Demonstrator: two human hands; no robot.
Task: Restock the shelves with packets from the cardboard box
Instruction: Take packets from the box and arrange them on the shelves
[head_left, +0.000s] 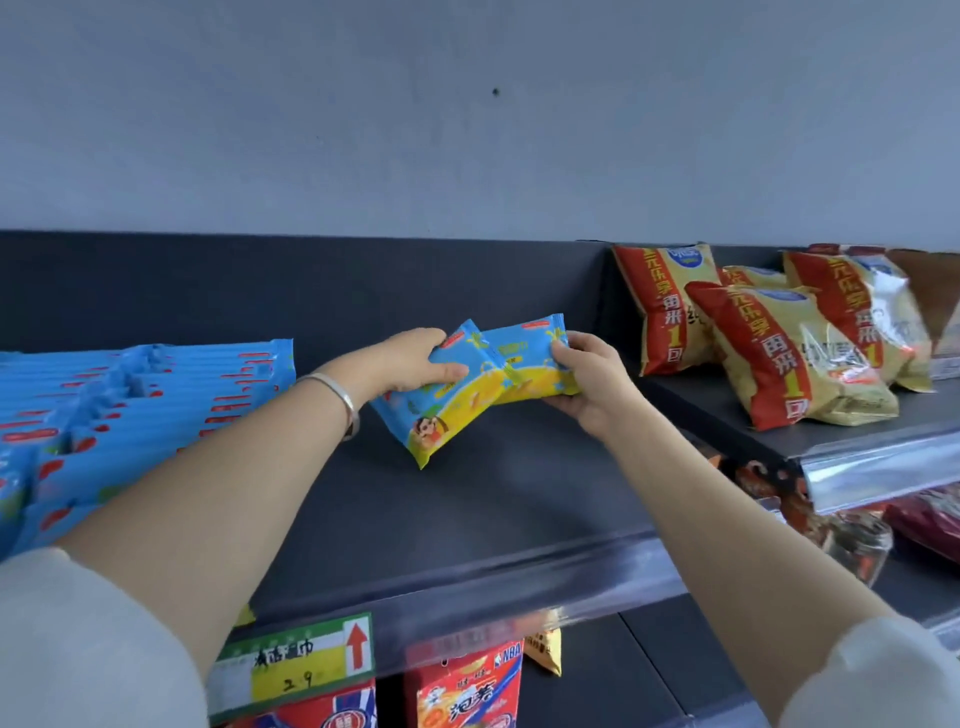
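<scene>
Holding two blue-yellow packets (475, 384), two hands, left hand (410, 364), right hand (589, 382)

Two packets (470, 387) sit mid-shelf (467, 499), gripped by the left hand (410, 361) on their left and the right hand (589, 376) on their right. A packed row of packets (130, 410) lies left; bags (779, 338) lean on the neighbouring shelf right. Below, perhaps boxes (462, 686), behind a price tag (296, 660).

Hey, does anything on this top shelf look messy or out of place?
Yes. The red and yellow snack bags on the right lie slumped over one another at different angles, unlike the neatly lined-up blue packets on the left. Nothing looks torn or spilled.
</scene>
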